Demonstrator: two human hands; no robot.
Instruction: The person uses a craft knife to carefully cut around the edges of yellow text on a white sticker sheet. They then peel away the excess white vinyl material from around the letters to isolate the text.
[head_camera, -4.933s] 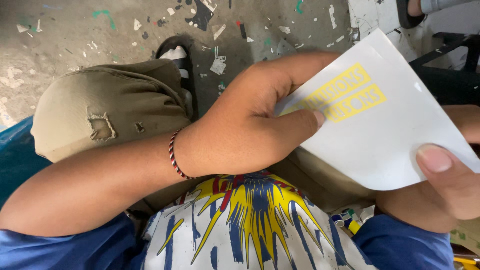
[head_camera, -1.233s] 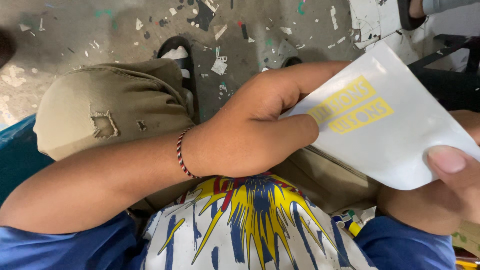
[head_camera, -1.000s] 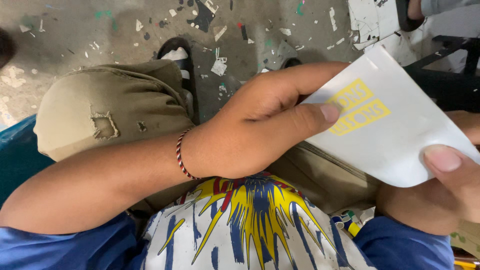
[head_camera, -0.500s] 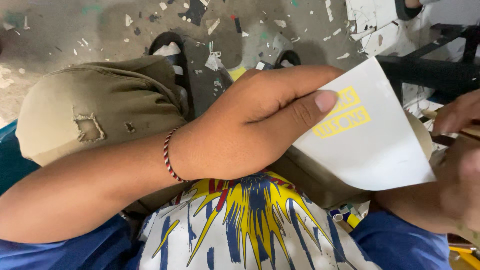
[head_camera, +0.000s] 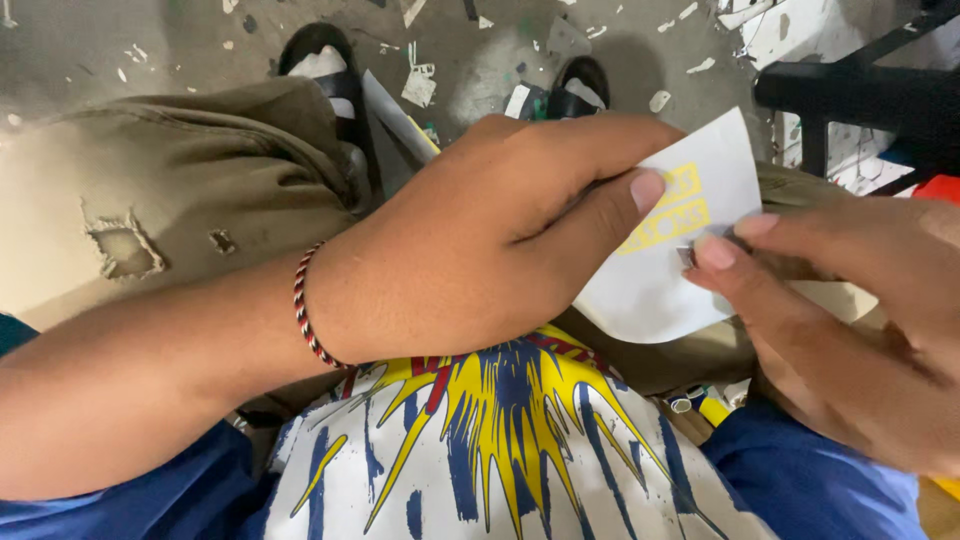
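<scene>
Left hand (head_camera: 470, 250) is lying across the lap, its fingers (head_camera: 610, 205) pressed together and flattening a white sheet (head_camera: 660, 270) with yellow print against the khaki trousers (head_camera: 180, 190). Right hand (head_camera: 850, 330) is reaching in from the right, thumb and forefinger pinching at the sheet's right edge just beside the yellow print. A braided red bracelet (head_camera: 305, 320) is sitting on the left wrist; black sandals (head_camera: 330, 70) are resting on the paper-littered floor (head_camera: 120, 50) beyond the knees.

The left hand (head_camera: 480, 240) covers the white sheet (head_camera: 660, 270); a black frame (head_camera: 860, 100) blocks the upper right
</scene>
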